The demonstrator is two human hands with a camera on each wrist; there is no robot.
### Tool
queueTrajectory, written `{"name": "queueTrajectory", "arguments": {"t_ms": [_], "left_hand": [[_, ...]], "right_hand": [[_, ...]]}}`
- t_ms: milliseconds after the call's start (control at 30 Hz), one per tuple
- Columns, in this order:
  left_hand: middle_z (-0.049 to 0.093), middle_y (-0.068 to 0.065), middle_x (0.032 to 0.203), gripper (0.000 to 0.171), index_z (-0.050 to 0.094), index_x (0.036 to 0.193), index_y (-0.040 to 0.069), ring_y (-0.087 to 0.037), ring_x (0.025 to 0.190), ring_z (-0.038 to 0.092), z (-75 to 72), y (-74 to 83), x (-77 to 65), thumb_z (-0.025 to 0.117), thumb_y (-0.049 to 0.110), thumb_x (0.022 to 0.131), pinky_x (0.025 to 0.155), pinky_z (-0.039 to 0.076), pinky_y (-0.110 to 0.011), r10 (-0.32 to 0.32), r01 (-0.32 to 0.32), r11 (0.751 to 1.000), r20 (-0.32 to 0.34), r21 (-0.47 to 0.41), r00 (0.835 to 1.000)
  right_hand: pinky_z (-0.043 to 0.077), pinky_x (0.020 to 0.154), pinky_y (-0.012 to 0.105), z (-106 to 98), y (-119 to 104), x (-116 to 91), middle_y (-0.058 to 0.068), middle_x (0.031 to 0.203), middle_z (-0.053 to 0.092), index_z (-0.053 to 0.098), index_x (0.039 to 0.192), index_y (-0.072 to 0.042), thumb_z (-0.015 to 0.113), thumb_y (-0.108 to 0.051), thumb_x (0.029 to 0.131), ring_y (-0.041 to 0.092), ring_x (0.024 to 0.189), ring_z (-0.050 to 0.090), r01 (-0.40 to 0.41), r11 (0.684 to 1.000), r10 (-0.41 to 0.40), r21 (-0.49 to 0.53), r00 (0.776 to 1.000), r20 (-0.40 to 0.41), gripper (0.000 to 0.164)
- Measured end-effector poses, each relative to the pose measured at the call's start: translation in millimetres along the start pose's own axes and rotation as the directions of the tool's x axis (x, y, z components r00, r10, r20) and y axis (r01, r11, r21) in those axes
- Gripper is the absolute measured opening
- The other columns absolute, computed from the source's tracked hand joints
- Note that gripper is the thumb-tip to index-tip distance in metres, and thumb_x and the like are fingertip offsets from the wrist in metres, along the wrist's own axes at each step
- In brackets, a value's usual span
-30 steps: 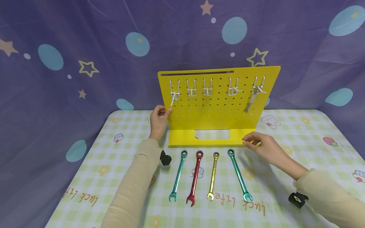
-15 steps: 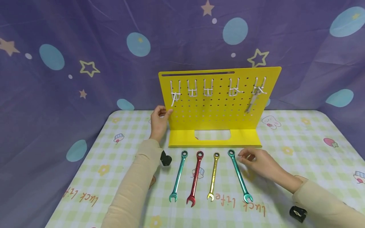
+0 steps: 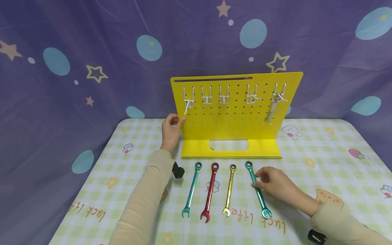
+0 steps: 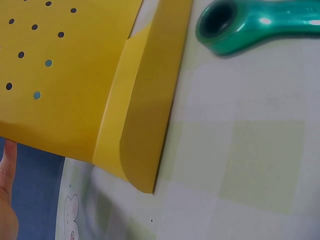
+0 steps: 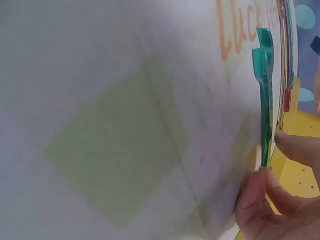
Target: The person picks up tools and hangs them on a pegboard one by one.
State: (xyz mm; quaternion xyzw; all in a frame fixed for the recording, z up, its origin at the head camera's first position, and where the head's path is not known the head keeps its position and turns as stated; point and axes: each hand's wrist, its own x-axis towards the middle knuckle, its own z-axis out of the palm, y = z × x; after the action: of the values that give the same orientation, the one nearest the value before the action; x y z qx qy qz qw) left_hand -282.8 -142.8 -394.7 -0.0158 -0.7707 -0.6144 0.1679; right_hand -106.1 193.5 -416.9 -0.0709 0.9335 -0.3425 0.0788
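Note:
My left hand point(image 3: 170, 132) grips the left edge of a yellow pegboard point(image 3: 226, 126), thumb in front; its other fingers are partly hidden. On the right, my right hand point(image 3: 277, 182) is at a green combination wrench point(image 3: 260, 196) lying on the table. Thumb and fingers sit on either side of its shaft, pinching it, as the right wrist view shows with the wrench point(image 5: 264, 90). To its left lie a yellow wrench point(image 3: 229, 190), a red wrench point(image 3: 210, 194) and another green wrench point(image 3: 192, 190), ring ends toward the board. A silver wrench point(image 3: 272, 109) hangs on the rightmost hook.
Several white wire hooks point(image 3: 224, 98) stick out from the board's upper part. The board's base point(image 3: 196, 149) stands just behind the wrenches. A checked cloth point(image 3: 128, 197) covers the table, with a purple patterned curtain point(image 3: 101, 41) behind.
My right hand has come from the base's right corner down toward me to the right green wrench and now pinches its shaft. My left hand stays on the board's edge.

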Motion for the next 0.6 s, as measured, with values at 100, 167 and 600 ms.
{"name": "queueTrajectory", "arguments": {"t_ms": [100,167,600], "left_hand": [[0.060,-0.012,0.102,0.023,0.060,0.102,0.001,-0.025,0.096,0.056,-0.3,-0.1,-0.2,0.071,0.019,0.093,0.085,0.048,-0.035,0.000,0.000,1.000,0.003,0.004,1.000],[0.060,-0.012,0.102,0.023,0.061,0.102,0.001,-0.024,0.096,0.056,-0.2,0.1,-0.5,0.071,0.020,0.093,0.085,0.048,-0.034,-0.003,0.003,1.000,0.004,0.011,1.000],[0.060,-0.012,0.101,0.024,0.060,0.103,0.000,-0.022,0.093,0.054,2.3,-0.8,0.5,0.070,0.019,0.093,0.083,0.047,-0.031,-0.001,0.001,1.000,-0.009,0.010,1.000]], "right_hand": [[0.043,0.063,0.031,1.3,-2.1,1.1,0.001,0.079,0.057,0.069,0.099,-0.002,0.081,-0.024,0.083,0.016,0.070,0.048,-0.015,0.999,0.015,-0.028,1.000,-0.001,0.030],[0.043,0.063,0.032,1.8,-3.0,2.1,0.001,0.079,0.057,0.069,0.097,-0.002,0.081,-0.024,0.082,0.017,0.070,0.048,-0.029,0.999,0.029,-0.041,1.000,0.000,0.030],[0.048,0.062,0.032,6.2,-8.7,0.3,0.002,0.079,0.061,0.065,0.085,-0.004,0.076,-0.020,0.085,0.015,0.067,0.053,-0.079,0.991,0.080,-0.108,0.997,0.004,0.018]]}}
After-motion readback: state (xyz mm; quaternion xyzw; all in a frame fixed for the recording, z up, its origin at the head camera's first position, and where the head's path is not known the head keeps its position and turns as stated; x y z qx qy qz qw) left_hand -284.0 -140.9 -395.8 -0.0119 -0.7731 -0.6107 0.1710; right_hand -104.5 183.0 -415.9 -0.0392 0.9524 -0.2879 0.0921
